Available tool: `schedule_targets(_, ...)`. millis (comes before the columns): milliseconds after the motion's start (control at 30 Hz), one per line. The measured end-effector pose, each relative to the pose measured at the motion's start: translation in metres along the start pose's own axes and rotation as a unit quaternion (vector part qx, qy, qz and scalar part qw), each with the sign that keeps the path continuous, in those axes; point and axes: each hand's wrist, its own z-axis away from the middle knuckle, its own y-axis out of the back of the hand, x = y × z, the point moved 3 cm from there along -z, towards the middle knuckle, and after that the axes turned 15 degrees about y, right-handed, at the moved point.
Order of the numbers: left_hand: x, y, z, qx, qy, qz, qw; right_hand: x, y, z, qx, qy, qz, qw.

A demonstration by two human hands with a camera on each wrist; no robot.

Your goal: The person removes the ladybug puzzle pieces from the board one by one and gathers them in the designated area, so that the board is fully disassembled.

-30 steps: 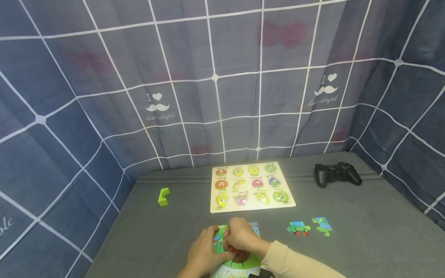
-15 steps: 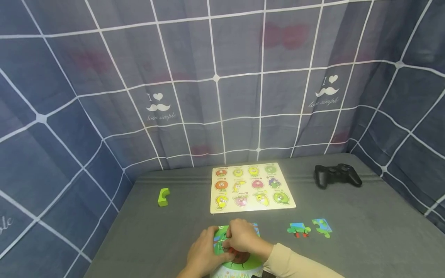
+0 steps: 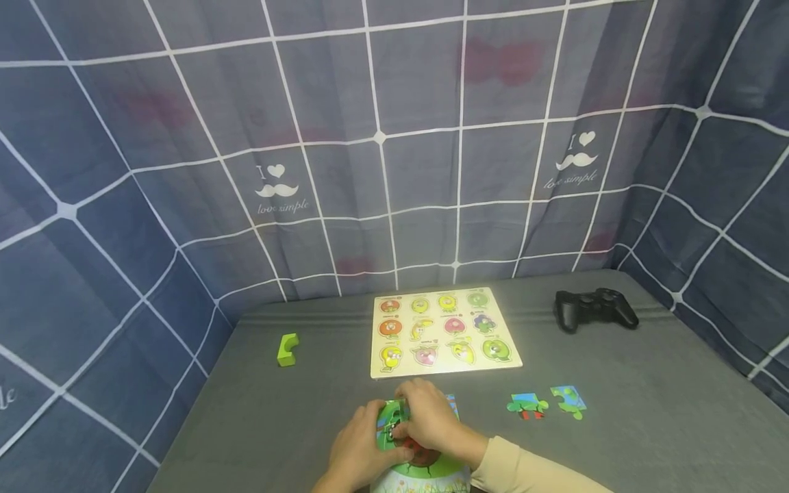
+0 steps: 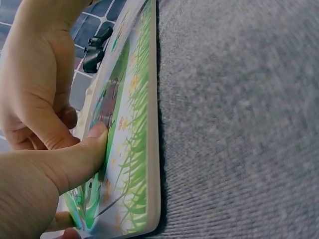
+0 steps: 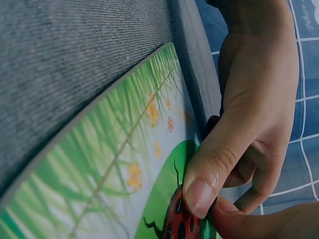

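Observation:
A ladybug jigsaw puzzle board [image 3: 425,483] lies near the front of the table under both hands. My left hand [image 3: 357,445] grips its left side, thumb pressed on top at the ladybug [image 5: 174,224], fingers along the edge. Reaching over the upper part, my right hand [image 3: 431,419] has thumb and fingers curled around a green puzzle piece [image 3: 397,412] at the board's upper left. Much of that piece is hidden behind the fingers. In the left wrist view the grass-printed border [image 4: 134,164] faces me.
Two loose puzzle pieces, one with red [image 3: 527,405] and one blue-green [image 3: 570,400], lie to the right. Behind the board is a wooden fruit puzzle [image 3: 446,332]. A black game controller [image 3: 594,308] sits back right, a green block [image 3: 287,350] left.
My right hand has shifted slightly, its index finger spreading farther from the thumb, and more of the green piece shows between them. The left hand stays in place on the board.

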Motion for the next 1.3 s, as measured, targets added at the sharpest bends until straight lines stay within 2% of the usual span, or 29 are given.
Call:
schedule_targets(133, -0.002, 0.001, 0.000, -0.002, -0.001, 0.003, 1.0000, 0.004, -0.003, 0.001, -0.003, 0.005, 0.003, 1.0000)
schedule_targets(300, -0.001, 0.001, 0.001, -0.003, -0.003, 0.009, 0.9999, 0.015, 0.000, 0.007, 0.008, 0.005, -0.050, 0.9987)
schedule_targets(500, -0.002, 0.001, -0.002, 0.000, 0.008, -0.003, 1.0000, 0.031, 0.017, 0.024, 0.004, -0.015, -0.128, 0.9916)
schedule_targets(600, -0.003, 0.001, -0.002, -0.003, 0.008, -0.006, 0.9999, 0.040, 0.028, 0.034, -0.002, -0.020, -0.147, 0.9889)
schedule_targets(700, -0.003, 0.001, -0.002, -0.006, 0.003, -0.003, 1.0000, 0.051, 0.041, 0.050, 0.000, -0.003, -0.152, 0.9884)
schedule_targets(800, -0.004, -0.001, -0.002, -0.010, 0.002, -0.001, 1.0000, 0.066, 0.055, 0.070, 0.014, 0.029, -0.149, 0.9884)
schedule_targets(867, -0.004, -0.002, -0.002, -0.015, 0.003, -0.004, 0.9999, 0.078, 0.065, 0.086, 0.025, 0.035, -0.145, 0.9886)
schedule_targets(1000, -0.006, -0.003, -0.003, -0.027, 0.000, -0.008, 0.9996, 0.102, 0.087, 0.117, 0.050, 0.012, -0.132, 0.9898)
schedule_targets(1167, -0.004, 0.001, -0.004, -0.027, -0.010, -0.007, 0.9996, 0.124, 0.114, 0.147, 0.099, -0.040, -0.065, 0.9921)
schedule_targets(1233, -0.004, 0.002, -0.005, -0.025, -0.011, -0.009, 0.9996, 0.127, 0.117, 0.156, 0.110, -0.043, -0.044, 0.9920)
schedule_targets(1300, -0.004, 0.002, -0.005, -0.025, -0.013, -0.012, 0.9995, 0.128, 0.116, 0.160, 0.119, -0.022, -0.028, 0.9922)
